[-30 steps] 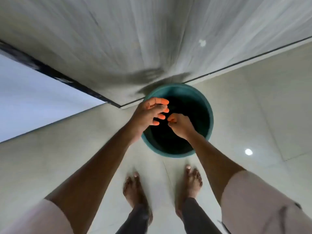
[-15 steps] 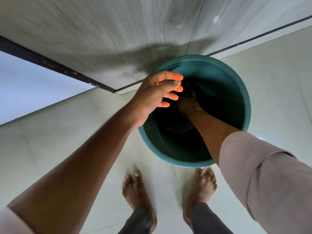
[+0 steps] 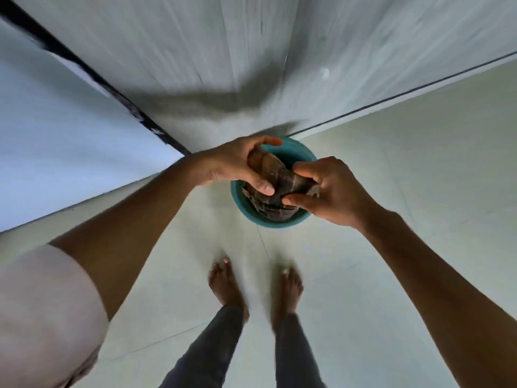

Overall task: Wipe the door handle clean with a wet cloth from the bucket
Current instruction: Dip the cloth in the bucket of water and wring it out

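Cloth (image 3: 275, 189): now lifted from bucket (image 3: 240, 201) below, pinched between left hand (image 3: 237, 166) and right hand (image 3: 330, 191); half a second ago submerged. Wringing judged next.

The person wears pale pinkish short sleeves (image 3: 47, 312), dark slim trousers (image 3: 212, 348), and stands on bare feet (image 3: 226, 284).

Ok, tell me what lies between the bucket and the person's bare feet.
Nothing: in the head view the stretch of pale tiled floor between the teal bucket and the feet is bare, crossed only by a thin tile joint.
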